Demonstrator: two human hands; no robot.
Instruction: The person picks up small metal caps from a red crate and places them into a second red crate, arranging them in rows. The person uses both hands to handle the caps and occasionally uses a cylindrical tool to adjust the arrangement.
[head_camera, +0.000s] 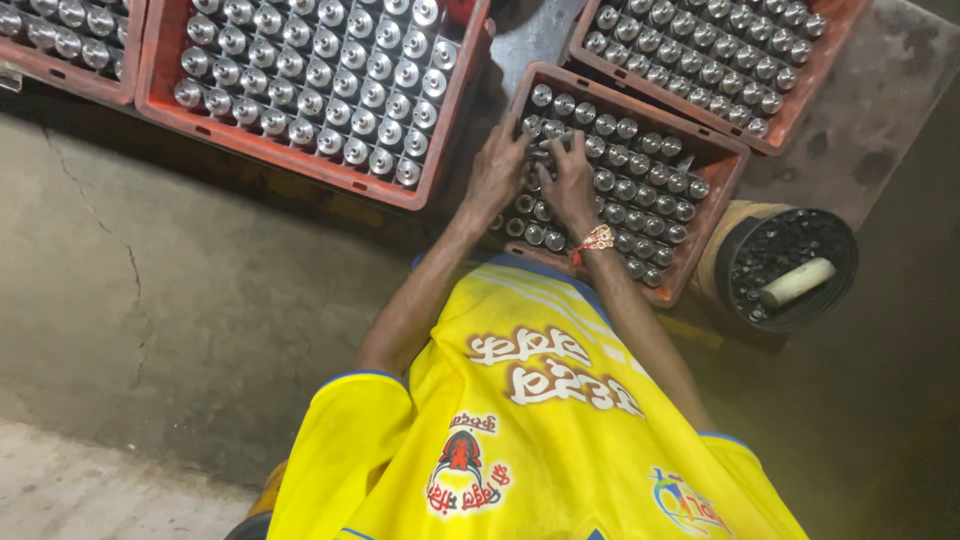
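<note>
We see a person in a yellow shirt (520, 440) press the left hand (497, 172) and right hand (570, 185), fingers spread flat and gripping nothing we can make out, onto silver metal cylinders (640, 185) standing upright in the middle red crate (712, 145), beside a black bucket (790, 265).

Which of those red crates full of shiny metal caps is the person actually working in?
The smaller red crate in the middle, nearest the yellow shirt. Both hands, left and right, rest on its metal caps; the other crates are untouched.
</note>
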